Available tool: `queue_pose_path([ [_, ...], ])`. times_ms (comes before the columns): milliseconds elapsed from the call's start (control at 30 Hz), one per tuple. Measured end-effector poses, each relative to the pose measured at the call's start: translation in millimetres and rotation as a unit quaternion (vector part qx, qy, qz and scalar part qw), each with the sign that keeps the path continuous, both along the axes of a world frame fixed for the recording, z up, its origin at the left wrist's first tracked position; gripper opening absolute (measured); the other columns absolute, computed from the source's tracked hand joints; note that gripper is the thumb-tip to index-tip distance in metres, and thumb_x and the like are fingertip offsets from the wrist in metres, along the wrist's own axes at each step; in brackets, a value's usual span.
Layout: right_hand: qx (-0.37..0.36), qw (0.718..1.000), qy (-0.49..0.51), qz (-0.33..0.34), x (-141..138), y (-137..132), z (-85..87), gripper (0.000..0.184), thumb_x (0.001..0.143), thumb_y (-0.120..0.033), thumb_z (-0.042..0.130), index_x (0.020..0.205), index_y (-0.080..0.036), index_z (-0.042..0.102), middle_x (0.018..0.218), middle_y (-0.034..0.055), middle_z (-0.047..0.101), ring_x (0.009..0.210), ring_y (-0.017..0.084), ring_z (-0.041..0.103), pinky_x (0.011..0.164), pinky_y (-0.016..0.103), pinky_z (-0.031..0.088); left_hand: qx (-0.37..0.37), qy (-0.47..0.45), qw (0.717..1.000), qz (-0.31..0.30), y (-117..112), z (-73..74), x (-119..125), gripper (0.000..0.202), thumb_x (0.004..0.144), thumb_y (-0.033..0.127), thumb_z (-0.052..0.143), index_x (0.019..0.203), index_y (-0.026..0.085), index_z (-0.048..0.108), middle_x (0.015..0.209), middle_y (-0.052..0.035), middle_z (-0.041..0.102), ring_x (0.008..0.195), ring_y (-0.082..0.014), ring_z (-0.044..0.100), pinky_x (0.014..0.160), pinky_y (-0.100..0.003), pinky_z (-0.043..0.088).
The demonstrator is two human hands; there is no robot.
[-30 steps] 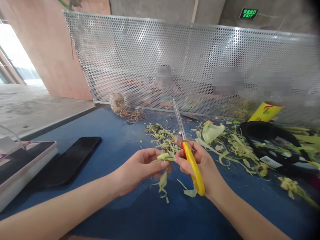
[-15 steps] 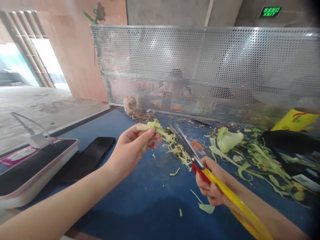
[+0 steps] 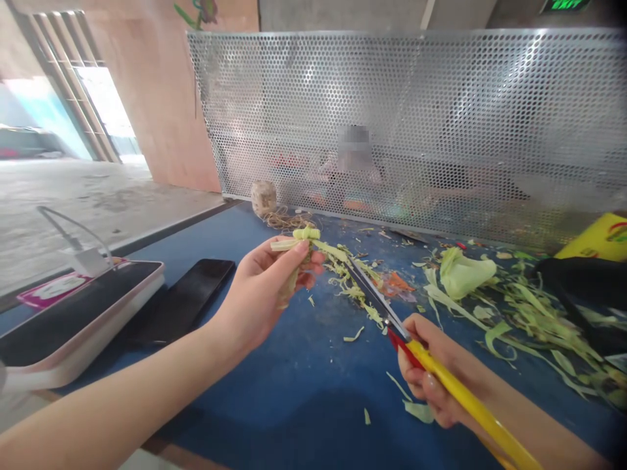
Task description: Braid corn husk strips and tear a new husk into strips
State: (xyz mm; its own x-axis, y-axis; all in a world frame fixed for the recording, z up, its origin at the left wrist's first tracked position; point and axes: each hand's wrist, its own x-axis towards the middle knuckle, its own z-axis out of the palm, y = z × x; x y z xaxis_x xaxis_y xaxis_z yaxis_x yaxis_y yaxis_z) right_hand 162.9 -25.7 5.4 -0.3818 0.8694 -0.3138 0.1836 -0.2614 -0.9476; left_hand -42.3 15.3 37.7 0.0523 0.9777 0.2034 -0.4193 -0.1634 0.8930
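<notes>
1. The leaf bundle (image 3: pixel 300 240), a pale green knot of strips, is raised above the blue table (image 3: pixel 294 405), left of centre in the head view.
2. My left hand (image 3: pixel 264 287) is closed on it: I read the thumb and fingertips pinching the bundle, with loose strips trailing down past the fingers.
3. My right hand (image 3: pixel 435 375) is closed around the yellow handles of the scissors (image 3: pixel 421 356), low and to the right. The blades point up and left toward the bundle. I cannot tell whether the tips touch its trailing strips.
4. Change from 1 second ago: both hands then met at the bundle with the blades pointing straight up. They are now well apart and the blades are slanted.
5. Change from 0.5 seconds ago: the hand positions are nearly the same, and the blades now read as 1 line rather than 2.
6. Cut leaf scraps (image 3: pixel 494 307) lie on the table beyond and right of the scissors.
7. A black phone (image 3: pixel 189 297) lies flat to the left, beside a white-edged device (image 3: pixel 83 320).
8. A twine spool (image 3: pixel 263 196) stands at the far edge, against the perforated metal screen (image 3: pixel 416 111).
</notes>
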Motion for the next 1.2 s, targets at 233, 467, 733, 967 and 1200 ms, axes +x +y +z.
queue_pose_path([
  [233,0.035,0.999,-0.003,0.01,-2.4,-4.2,-4.3,0.058,0.057,-0.069,0.056,0.068,-0.022,0.024,0.059,-0.008,0.025,0.044,0.003,0.014,0.033,0.017,0.015,-0.015,0.01,1.0,-0.018,-1.5,-4.5,3.7,0.009,0.072,0.021,0.062,0.07,0.014,0.058,0.064,-0.0005,0.063,0.059,-0.0085,0.056,0.055,-0.019,0.044],
  [467,0.067,0.998,-0.007,0.015,0.2,-5.0,-7.0,0.054,0.061,-0.067,0.054,0.068,-0.022,0.025,0.059,-0.008,0.024,0.043,0.004,0.012,0.032,0.018,0.015,-0.016,0.004,0.999,-0.028,-2.6,-4.2,4.0,0.01,0.072,0.021,0.062,0.068,0.014,0.058,0.063,0.0001,0.063,0.058,-0.0074,0.056,0.053,-0.017,0.043],
  [733,0.054,0.998,0.007,0.022,-1.9,-5.8,-5.9,0.055,0.061,-0.068,0.054,0.068,-0.022,0.024,0.057,-0.0087,0.025,0.041,0.003,0.014,0.031,0.017,0.017,-0.015,0.022,0.999,-0.023,-5.0,-4.0,6.4,0.01,0.072,0.02,0.062,0.068,0.013,0.056,0.062,0.0001,0.062,0.057,-0.0072,0.055,0.054,-0.017,0.043],
  [967,0.04,0.999,0.005,0.018,-2.2,-7.3,-5.2,0.06,0.055,-0.073,0.053,0.07,-0.022,0.025,0.059,-0.0083,0.025,0.044,0.003,0.013,0.031,0.016,0.018,-0.014,0.023,1.0,-0.003,-6.8,-4.5,7.8,0.01,0.071,0.02,0.062,0.068,0.014,0.055,0.062,0.0009,0.061,0.057,-0.0078,0.054,0.053,-0.018,0.043],
  [1200,0.024,0.999,-0.005,0.031,1.1,-5.2,-7.4,0.056,0.059,-0.071,0.052,0.072,-0.023,0.025,0.058,-0.0089,0.024,0.042,0.003,0.01,0.03,0.016,0.017,-0.013,0.019,1.0,-0.02,-8.1,-4.5,7.7,0.01,0.072,0.021,0.063,0.069,0.014,0.055,0.063,0.0008,0.062,0.056,-0.0073,0.053,0.053,-0.017,0.043],
])
